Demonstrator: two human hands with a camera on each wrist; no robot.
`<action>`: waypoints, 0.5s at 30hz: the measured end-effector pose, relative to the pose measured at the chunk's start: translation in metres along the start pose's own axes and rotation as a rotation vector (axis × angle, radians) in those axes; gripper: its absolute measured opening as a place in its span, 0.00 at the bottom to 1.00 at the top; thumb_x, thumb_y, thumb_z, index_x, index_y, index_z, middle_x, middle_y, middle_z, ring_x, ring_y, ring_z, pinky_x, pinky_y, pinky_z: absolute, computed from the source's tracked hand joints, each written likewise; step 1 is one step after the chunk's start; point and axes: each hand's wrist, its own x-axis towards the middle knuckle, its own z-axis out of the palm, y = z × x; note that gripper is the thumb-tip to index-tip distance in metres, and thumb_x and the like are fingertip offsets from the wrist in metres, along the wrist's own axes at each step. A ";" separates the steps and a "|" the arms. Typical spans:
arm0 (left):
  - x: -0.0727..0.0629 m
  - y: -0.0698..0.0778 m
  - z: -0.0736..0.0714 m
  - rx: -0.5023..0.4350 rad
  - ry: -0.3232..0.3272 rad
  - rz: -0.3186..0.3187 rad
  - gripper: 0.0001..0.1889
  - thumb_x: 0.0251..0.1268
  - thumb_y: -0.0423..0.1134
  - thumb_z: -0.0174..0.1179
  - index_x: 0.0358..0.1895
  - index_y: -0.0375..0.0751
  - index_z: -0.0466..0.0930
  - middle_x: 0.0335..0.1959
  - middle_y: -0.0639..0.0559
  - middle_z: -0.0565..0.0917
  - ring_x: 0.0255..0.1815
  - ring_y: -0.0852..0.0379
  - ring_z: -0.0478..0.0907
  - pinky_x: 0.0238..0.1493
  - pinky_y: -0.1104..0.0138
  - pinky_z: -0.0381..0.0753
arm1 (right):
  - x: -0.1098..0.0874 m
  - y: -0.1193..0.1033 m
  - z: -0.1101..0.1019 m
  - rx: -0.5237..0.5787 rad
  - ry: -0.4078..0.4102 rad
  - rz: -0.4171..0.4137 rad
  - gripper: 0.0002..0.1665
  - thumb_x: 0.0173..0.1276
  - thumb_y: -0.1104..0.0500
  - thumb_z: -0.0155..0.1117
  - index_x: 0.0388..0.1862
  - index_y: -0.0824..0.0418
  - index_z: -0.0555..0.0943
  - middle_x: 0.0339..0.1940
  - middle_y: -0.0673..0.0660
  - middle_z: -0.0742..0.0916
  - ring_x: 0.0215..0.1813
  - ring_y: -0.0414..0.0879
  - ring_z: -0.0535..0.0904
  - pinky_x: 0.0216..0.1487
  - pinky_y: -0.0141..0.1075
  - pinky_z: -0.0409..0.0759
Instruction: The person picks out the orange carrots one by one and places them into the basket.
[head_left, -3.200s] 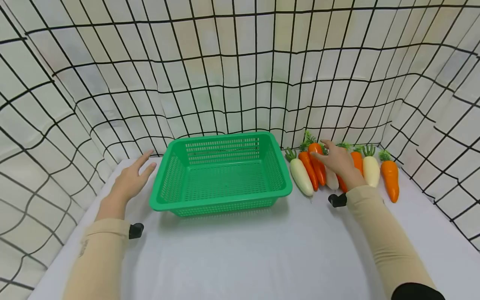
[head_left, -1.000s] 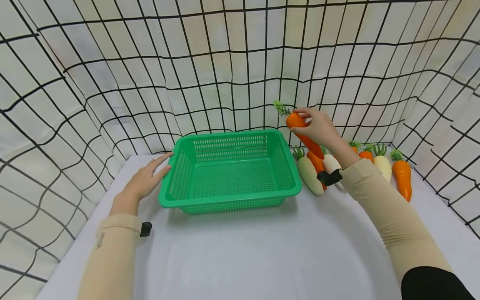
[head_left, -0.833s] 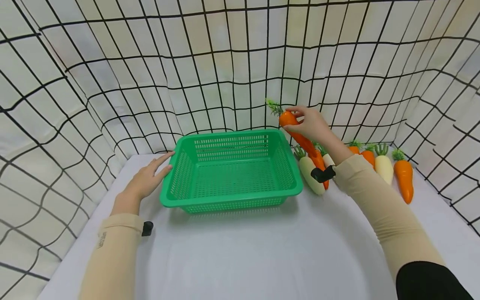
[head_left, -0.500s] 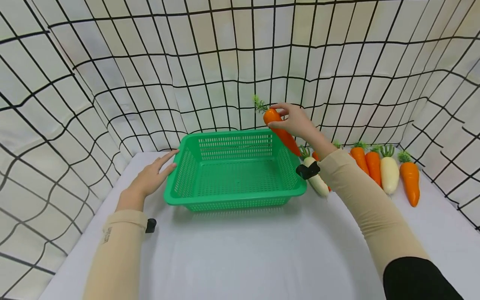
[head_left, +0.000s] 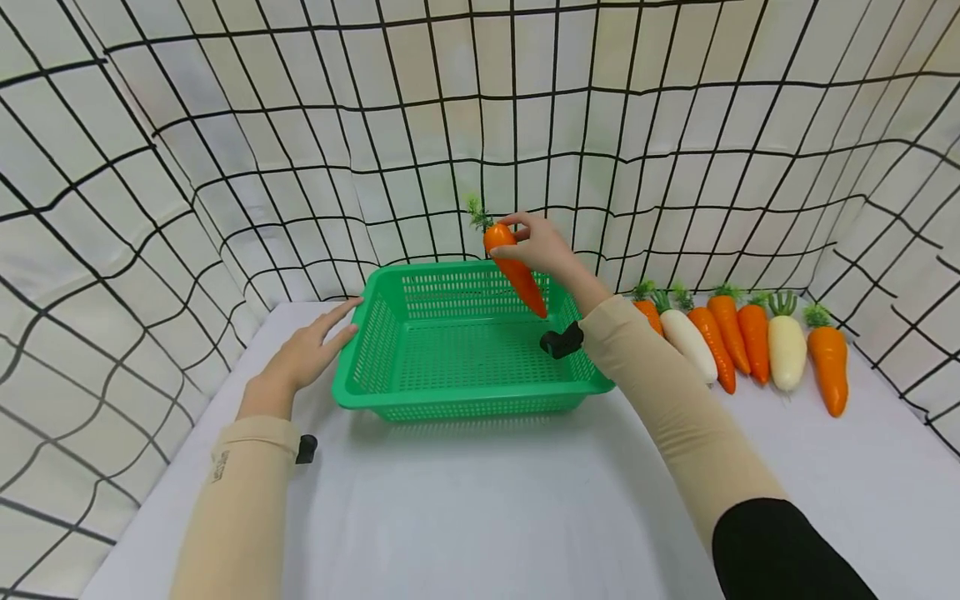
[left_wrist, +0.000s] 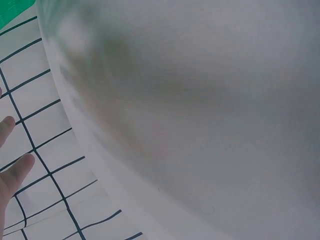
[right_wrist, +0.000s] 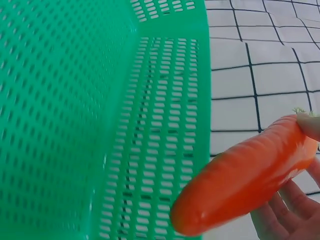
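Note:
My right hand pinches an orange carrot near its leafy top, tip slanting down to the right. In the head view the carrot overlaps the back right part of a green slotted basket. The right wrist view shows the carrot large, its tip over the basket's side wall, with thumb and fingers at its top end. At the basket's left rim, my left hand lies with straight fingers, fingertips right at the edge. Only a few left fingertips show in the left wrist view.
Right of the basket lie several more carrots and white radishes in a row on the white tabletop. A black grid over white cloth walls the back and both sides.
My right hand picked up the carrot from the row and carried it left over the basket. My left hand moved to the basket's left rim and stays there.

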 end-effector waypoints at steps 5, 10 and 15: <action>0.000 0.000 0.000 -0.020 0.003 0.003 0.35 0.82 0.63 0.36 0.85 0.56 0.47 0.81 0.33 0.53 0.75 0.20 0.54 0.65 0.25 0.57 | 0.007 0.000 0.020 0.058 -0.055 0.012 0.33 0.76 0.58 0.65 0.76 0.56 0.66 0.64 0.66 0.78 0.57 0.59 0.80 0.55 0.50 0.82; 0.000 -0.001 0.001 -0.028 0.010 -0.003 0.35 0.82 0.64 0.37 0.85 0.57 0.47 0.81 0.34 0.54 0.75 0.21 0.55 0.65 0.25 0.57 | 0.012 0.000 0.039 0.137 -0.160 0.004 0.29 0.81 0.61 0.57 0.73 0.53 0.58 0.64 0.69 0.77 0.58 0.61 0.79 0.52 0.55 0.83; 0.001 -0.001 0.002 -0.035 0.016 -0.002 0.35 0.82 0.64 0.37 0.85 0.58 0.47 0.81 0.34 0.54 0.75 0.21 0.56 0.65 0.26 0.58 | 0.015 0.002 0.052 0.128 -0.296 0.022 0.28 0.83 0.63 0.50 0.77 0.49 0.60 0.72 0.66 0.70 0.64 0.62 0.75 0.55 0.61 0.81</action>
